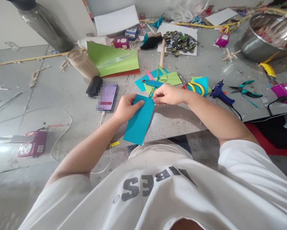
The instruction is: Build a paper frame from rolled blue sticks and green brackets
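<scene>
Gripping blue paper (138, 123), the left hand (127, 109) and right hand (168, 94) worked near the bench's (179, 119) front edge, a blue tool (152, 83) crowding the right's far side.

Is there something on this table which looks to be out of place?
Slightly: beyond the held blue paper, green, blue and pink paper pieces lie jumbled and overlapping, at uneven angles, so that spot looks untidy. I see no liquid spill.

Plain turquoise paper (139, 123), lime-green sheet (113, 60), yellow-and-orange scissor handles (198, 84), dark-lettered white T-shirt (158, 199)
</scene>
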Available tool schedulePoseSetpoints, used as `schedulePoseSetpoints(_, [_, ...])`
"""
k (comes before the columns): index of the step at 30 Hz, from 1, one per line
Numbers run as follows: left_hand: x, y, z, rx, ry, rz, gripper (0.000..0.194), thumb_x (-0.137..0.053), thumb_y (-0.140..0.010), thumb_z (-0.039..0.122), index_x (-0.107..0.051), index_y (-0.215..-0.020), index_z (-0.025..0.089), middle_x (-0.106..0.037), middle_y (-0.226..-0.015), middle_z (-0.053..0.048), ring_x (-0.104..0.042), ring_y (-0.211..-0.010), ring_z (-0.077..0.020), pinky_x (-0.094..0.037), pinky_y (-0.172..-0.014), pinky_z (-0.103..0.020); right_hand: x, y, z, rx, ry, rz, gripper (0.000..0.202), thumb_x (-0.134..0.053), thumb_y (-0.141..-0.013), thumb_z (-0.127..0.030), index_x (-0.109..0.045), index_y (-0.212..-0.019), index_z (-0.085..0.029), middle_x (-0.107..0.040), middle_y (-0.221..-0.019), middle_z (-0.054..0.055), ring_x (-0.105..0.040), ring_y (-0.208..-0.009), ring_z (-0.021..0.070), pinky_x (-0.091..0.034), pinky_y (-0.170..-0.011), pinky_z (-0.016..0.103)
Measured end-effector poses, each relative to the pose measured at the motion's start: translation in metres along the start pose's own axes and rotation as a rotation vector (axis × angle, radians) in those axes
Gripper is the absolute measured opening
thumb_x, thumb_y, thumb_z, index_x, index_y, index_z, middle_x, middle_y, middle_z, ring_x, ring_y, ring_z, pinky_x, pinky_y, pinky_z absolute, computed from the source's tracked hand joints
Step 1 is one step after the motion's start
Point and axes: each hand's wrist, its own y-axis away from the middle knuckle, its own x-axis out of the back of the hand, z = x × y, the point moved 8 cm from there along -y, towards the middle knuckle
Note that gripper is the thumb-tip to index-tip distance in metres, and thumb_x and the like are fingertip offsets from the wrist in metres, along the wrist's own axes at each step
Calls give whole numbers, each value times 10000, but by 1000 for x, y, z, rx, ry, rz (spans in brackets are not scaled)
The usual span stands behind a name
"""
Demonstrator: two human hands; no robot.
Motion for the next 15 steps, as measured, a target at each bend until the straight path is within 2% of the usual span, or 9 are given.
schedulePoseSetpoints(4, [2, -1, 2, 10, 51, -14, 479, -848, -831, 509, -459, -686, 271, -461, -664, 29, -390, -657, -143, -337, -587, -282, 5, 4, -7, -73, 22, 56, 450, -810, -1062, 79, -788, -697, -183, -753, -659, -16, -595, -541, 87, -430, -619, 292])
schedulePoseSetpoints(7, [12, -3, 2, 18, 65, 30, 482, -872, -833, 485, -463, -691, 272, -453, -665, 29, -419, -665, -150, -366, -585, -284, 7, 5, -20, -129, 51, 179, 527, -809, -1102, 39, -747, -630, -187, -704, -610, -3, -567, -543, 103, -428, -619, 316])
schedulePoseSetpoints(10, [24, -5, 1, 18, 53, 88, 399, -892, -836, 477, -579, -721, 258, -574, -690, 7, -510, -682, -168, -427, -577, -284, 1, -1, -32, -143, 56, 271, 599, -845, -1124, -13, -698, -573, -196, -606, -535, -10, -531, -548, 112, -412, -622, 322])
schedulePoseSetpoints(13, [34, -8, 1, -12, 9, 143, 281, -879, -864, 465, -721, -802, 242, -737, -796, -32, -615, -757, -202, -490, -621, -305, -9, -9, -30, -167, -38, 282, 580, -841, -1123, 5, -706, -594, -189, -635, -557, -17, -498, -525, 94, -395, -582, 299])
schedulePoseSetpoints(15, [38, -9, 1, -33, -47, 161, 250, -873, -882, 437, -735, -808, 241, -748, -813, -33, -625, -783, -210, -509, -666, -327, -14, -12, -25, -161, -123, 275, 544, -837, -1111, 30, -721, -624, -181, -658, -577, -30, -481, -509, 75, -388, -556, 272])
